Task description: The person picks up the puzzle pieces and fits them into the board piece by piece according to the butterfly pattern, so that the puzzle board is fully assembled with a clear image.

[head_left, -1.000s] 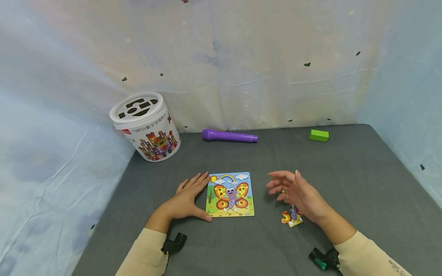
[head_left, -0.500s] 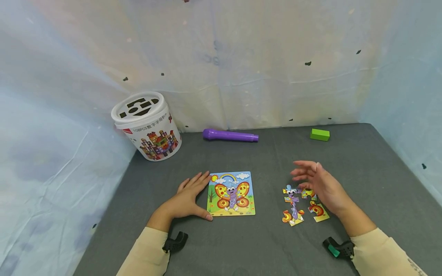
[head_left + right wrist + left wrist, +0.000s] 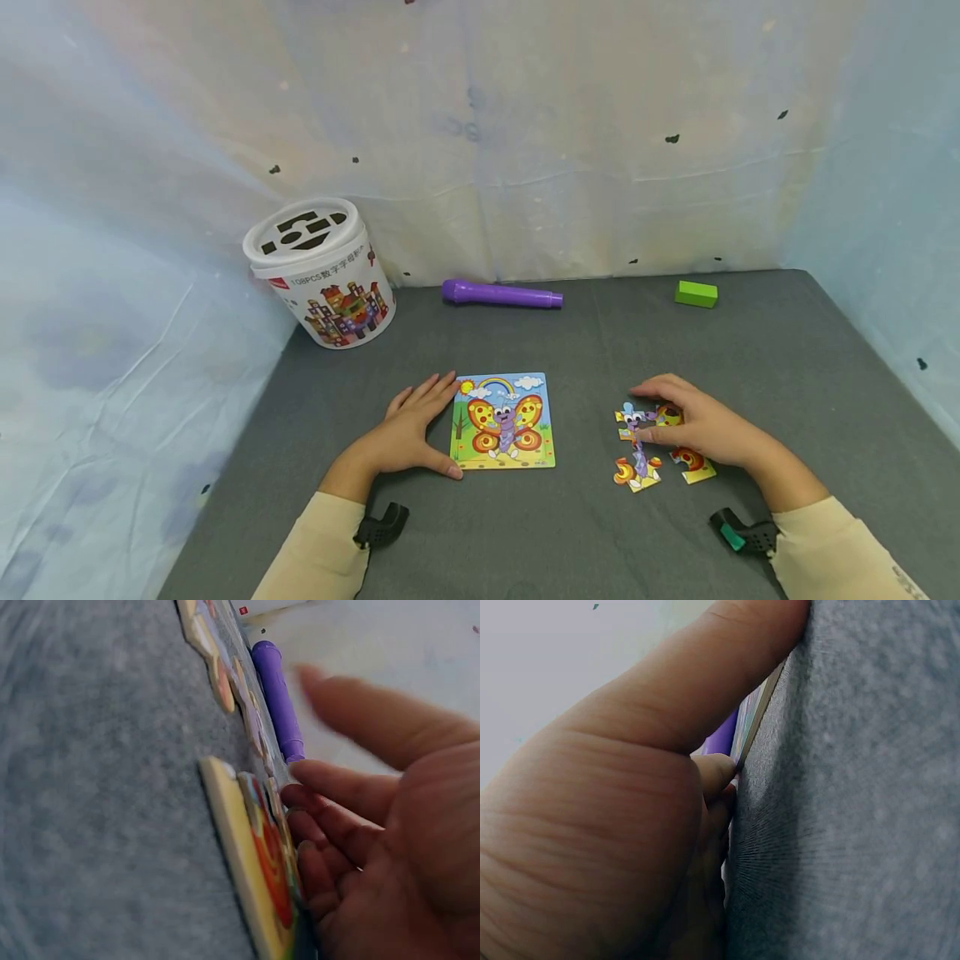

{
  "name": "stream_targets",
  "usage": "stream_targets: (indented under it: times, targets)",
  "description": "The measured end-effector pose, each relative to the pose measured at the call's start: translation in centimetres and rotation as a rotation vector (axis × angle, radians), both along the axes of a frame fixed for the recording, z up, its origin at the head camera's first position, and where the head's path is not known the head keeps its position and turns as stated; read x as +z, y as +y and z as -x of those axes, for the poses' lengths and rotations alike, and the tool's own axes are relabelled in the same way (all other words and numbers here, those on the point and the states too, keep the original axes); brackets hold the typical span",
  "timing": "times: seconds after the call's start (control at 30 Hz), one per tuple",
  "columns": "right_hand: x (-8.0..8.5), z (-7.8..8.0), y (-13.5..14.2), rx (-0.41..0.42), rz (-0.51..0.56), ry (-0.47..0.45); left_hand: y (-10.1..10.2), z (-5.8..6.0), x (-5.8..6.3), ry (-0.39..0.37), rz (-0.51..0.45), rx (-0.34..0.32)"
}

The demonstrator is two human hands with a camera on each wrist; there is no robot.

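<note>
Lowering our half-spread, seemingly unladen right hand [image 3: 701, 423] over puzzle pieces [image 3: 638, 469] at three o'clock from the board [image 3: 504, 423], we appear to start picking, our left hand [image 3: 408, 433] splayed, gripping nothing, at nine.

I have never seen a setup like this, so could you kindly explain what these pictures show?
There is no robot: a person works bare-handed. The wide picture comes from a camera worn on the head; the two close ones come from cameras on the wrists. On the grey table are a white tub, a purple microphone-shaped toy, a green block, a butterfly board and loose puzzle pieces. The left hand lies at the board's left edge, fingers straight. The right hand is over the pieces, thumb and forefinger apart. Neither appears to grip anything.
</note>
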State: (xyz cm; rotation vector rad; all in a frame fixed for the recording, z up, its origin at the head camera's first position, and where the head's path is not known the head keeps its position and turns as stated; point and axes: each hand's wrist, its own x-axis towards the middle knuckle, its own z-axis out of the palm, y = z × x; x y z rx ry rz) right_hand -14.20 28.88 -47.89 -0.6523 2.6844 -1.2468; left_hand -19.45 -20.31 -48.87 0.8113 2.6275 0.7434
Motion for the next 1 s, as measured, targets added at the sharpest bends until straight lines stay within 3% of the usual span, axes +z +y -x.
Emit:
stream_targets:
  times: [0.13,0.4,0.7,1.0]
  targets:
    - [0.2,-0.1,-0.3,-0.002,-0.083,0.027,0.0,0.0,0.1,-0.003,0.001,0.002]
    - [0.5,-0.1,-0.7,-0.014,-0.077,0.025,0.1,0.0,0.1,-0.003,0.012,0.003]
    - [0.7,-0.4,-0.8,-0.124,0.078,-0.098,0.2,0.0,0.3,-0.003,0.010,-0.005]
    - [1.6,-0.9,-2.3,-0.163,0.180,-0.025,0.1,0.0,0.3,-0.011,0.006,-0.002]
